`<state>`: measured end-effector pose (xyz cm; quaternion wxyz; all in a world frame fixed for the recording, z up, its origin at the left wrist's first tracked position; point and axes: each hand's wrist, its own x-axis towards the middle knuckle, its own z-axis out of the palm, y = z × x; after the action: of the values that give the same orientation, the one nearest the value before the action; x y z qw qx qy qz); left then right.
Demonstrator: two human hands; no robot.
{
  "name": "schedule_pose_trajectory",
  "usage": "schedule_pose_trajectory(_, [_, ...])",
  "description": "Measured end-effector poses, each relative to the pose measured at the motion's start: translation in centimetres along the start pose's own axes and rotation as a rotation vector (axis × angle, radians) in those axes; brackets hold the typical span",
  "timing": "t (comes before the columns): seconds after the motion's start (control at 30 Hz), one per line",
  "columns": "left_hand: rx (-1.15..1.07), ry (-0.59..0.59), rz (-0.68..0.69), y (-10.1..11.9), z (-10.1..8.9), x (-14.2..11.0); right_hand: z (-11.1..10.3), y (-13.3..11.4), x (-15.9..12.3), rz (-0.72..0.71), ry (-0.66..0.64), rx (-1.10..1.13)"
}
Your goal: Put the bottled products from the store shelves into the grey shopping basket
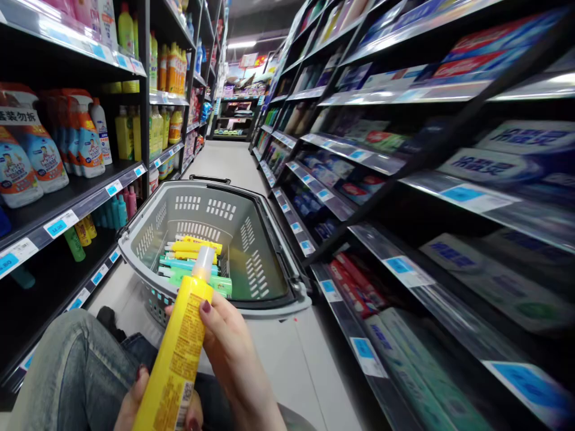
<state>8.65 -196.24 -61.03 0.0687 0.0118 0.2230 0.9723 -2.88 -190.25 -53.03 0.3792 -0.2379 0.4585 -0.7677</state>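
Note:
A yellow tube [177, 353] with a white cap points up and away from me at the bottom centre. My right hand [236, 359] grips its upper part, thumb on the front. My left hand [135, 404] holds its lower end, fingers curled round it. Just beyond the tube stands a grey plastic shopping basket [269, 251] on the floor. Inside it lie several tubes [188, 263], yellow ones behind and green ones in front.
I am low in a narrow shop aisle, my knee in jeans [76, 371] at the lower left. Shelves with bottles [90, 143] line the left side. Shelves with boxed toothpaste [359, 287] line the right. The floor [220, 158] runs on past the basket.

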Motion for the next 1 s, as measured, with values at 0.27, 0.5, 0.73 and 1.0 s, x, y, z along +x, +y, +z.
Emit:
schedule_pose_trajectory(0.27, [-0.011,-0.149,0.008,0.6,0.9,0.6,-0.4,0.2,0.7,-0.014,-0.034,0.029])
schedule_pose_trajectory(0.5, [-0.064,-0.212,0.075,0.4,2.4,1.1,-0.5,0.1,0.9,-0.01,-0.046,0.043])
schedule_pose_trajectory(0.73, [-0.061,-0.226,0.051,0.3,1.7,1.2,-0.3,-0.1,0.9,-0.016,-0.048,0.057])
schedule_pose_trajectory(1.0, [0.186,0.097,0.079,0.2,1.1,0.2,-0.4,-0.2,0.4,0.007,-0.035,0.154])
